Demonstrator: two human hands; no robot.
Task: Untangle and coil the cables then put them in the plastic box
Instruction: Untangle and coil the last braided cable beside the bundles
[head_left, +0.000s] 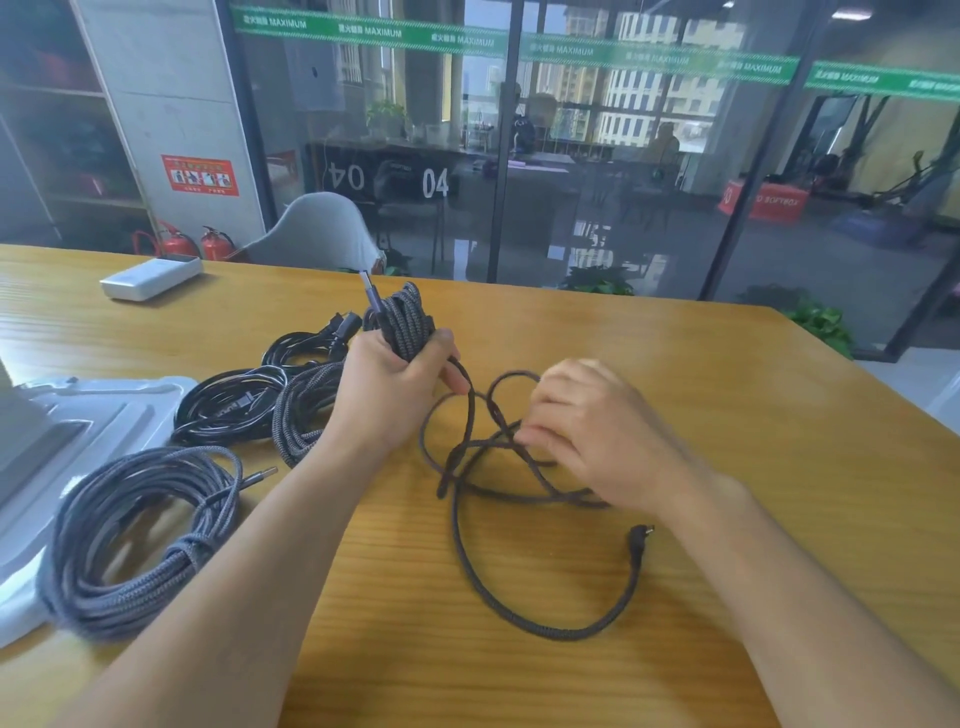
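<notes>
Head view: the left hand (395, 384) grips a partly wound grey braided cable (470, 488) near table centre, its USB plug at twelve o'clock; the blurred right hand (587, 431) pinches its loose loops at three o'clock; the translucent plastic box (104, 415) lies at nine o'clock.

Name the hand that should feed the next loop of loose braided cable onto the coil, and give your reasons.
Right. The left hand already grips the coil, so it is occupied. The right hand sits directly over the loose cable trailing on the table.
</notes>
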